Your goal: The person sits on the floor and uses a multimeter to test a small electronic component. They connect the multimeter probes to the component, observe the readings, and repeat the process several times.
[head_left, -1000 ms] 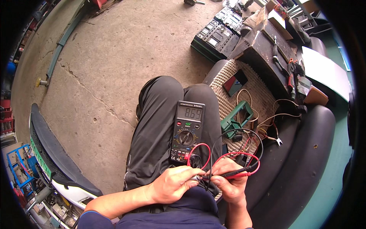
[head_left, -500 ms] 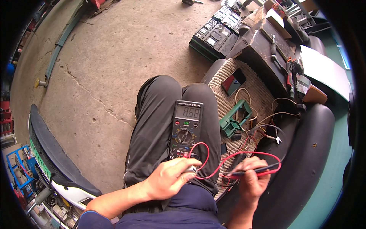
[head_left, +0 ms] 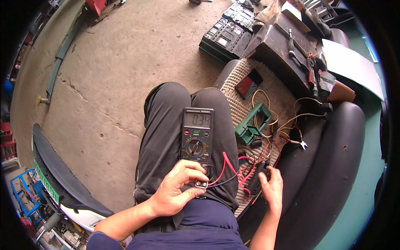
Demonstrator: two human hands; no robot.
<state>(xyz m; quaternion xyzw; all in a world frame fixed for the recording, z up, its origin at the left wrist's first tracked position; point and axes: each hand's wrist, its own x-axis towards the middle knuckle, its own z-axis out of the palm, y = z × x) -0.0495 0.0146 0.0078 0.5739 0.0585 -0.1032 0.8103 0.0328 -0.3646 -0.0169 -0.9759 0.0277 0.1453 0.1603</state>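
Observation:
My left hand (head_left: 177, 189) pinches a small rectangular nine-volt battery (head_left: 202, 183), its two round snap terminals facing up. Just beyond it, a black digital multimeter (head_left: 198, 135) lies across my thighs with its display lit and a round dial in the middle. My right hand (head_left: 271, 187) is over the seat at my right, thumb and fingers apart. Its fingertips are near a dark, long object (head_left: 258, 175) and the tangled red test leads (head_left: 241, 175); whether they touch is unclear. A green plastic frame (head_left: 253, 125) lies on the seat beyond that hand.
A dark phone (head_left: 249, 83) rests on the woven seat cover (head_left: 233, 87). Loose wires carry a fork terminal (head_left: 303, 145) over the black armrest (head_left: 333, 141). Farther off are a dark box (head_left: 279, 46) with tools on it and a black battery module (head_left: 227, 39) on the concrete floor (head_left: 112, 62).
My right hand has let go of the test probes and moved down onto the seat, the red leads dropping with them. The battery in my left hand has tilted terminals-up. The meter reading has fallen.

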